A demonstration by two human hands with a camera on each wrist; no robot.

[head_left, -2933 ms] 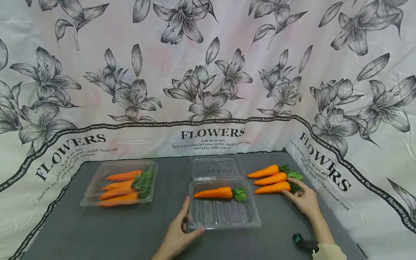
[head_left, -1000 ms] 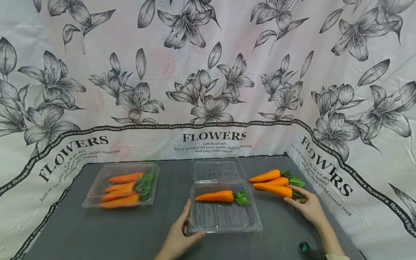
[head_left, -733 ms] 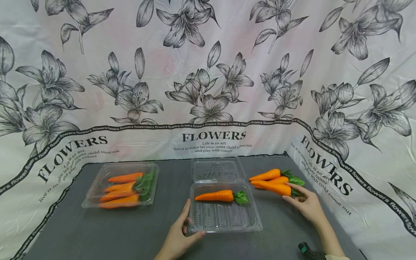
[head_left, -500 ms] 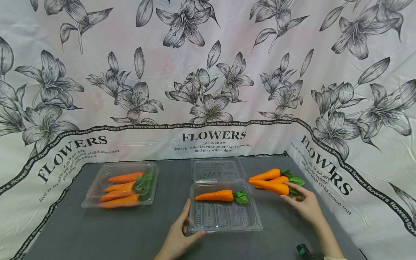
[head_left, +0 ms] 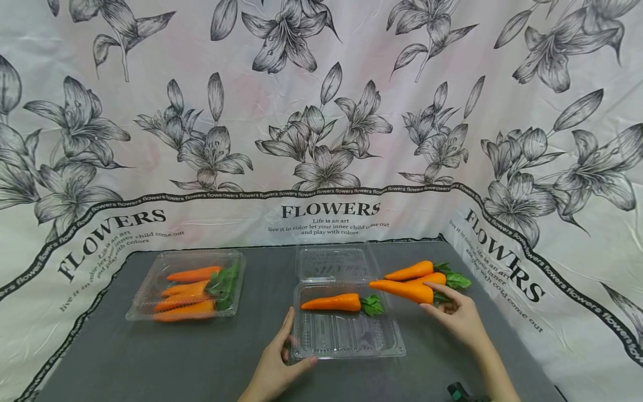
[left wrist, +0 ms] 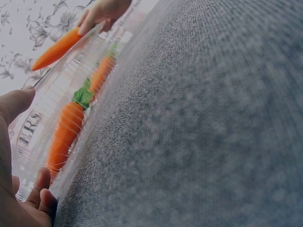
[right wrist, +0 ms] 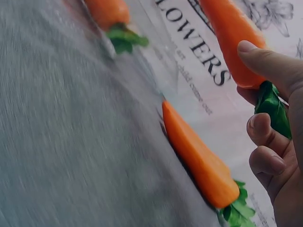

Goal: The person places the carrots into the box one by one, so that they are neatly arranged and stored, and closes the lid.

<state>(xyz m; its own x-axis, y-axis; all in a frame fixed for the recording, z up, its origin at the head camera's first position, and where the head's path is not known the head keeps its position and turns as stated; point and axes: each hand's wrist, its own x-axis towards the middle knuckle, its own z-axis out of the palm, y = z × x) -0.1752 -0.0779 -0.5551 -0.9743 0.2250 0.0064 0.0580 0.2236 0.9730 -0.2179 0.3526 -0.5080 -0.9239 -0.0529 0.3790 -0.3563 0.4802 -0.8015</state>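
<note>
Carrot moved nearer container, pinched by right hand; left hand spread alongside.

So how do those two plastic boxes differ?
The left box is closed, while the middle box has its lid open. The left box holds several carrots; the middle box holds one carrot. The left hand touches the middle box, while no hand touches the left box. Both are clear plastic.

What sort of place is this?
Probably a makeshift packing station: a grey tabletop, white flower-printed fabric hung behind it, and an open clear plastic box holding one orange, green-leaved carrot.
</note>
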